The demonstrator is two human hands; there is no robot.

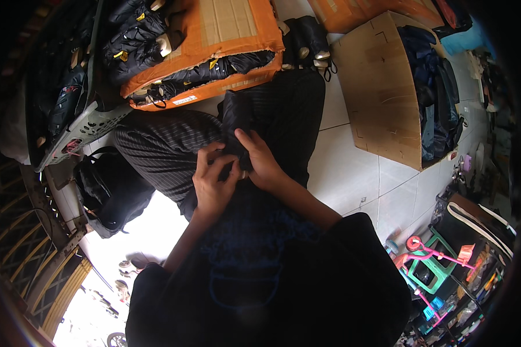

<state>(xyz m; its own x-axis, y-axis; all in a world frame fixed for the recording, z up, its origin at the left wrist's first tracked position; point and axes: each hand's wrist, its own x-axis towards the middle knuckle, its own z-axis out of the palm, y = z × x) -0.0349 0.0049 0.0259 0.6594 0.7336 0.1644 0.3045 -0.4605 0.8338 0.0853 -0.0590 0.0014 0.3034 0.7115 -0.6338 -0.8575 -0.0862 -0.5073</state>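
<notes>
A folded black umbrella (236,113) lies upright in front of my body, over my striped trousers, its far end pointing away from me. My right hand (263,165) is closed round its right side, the thumb along the cloth. On the other side, my left hand (215,179) has its fingers bent and pinched at the umbrella's near end. A small pale bit of the handle shows between the hands. What exactly the left fingertips pinch there is too dark to make out.
An orange-taped carton (197,95) of black umbrellas stands ahead, more umbrellas (136,49) piled left of it. At right is an open cardboard box (376,92) of dark folded items. A grey plastic crate (87,130) and a black bag (107,194) sit at left.
</notes>
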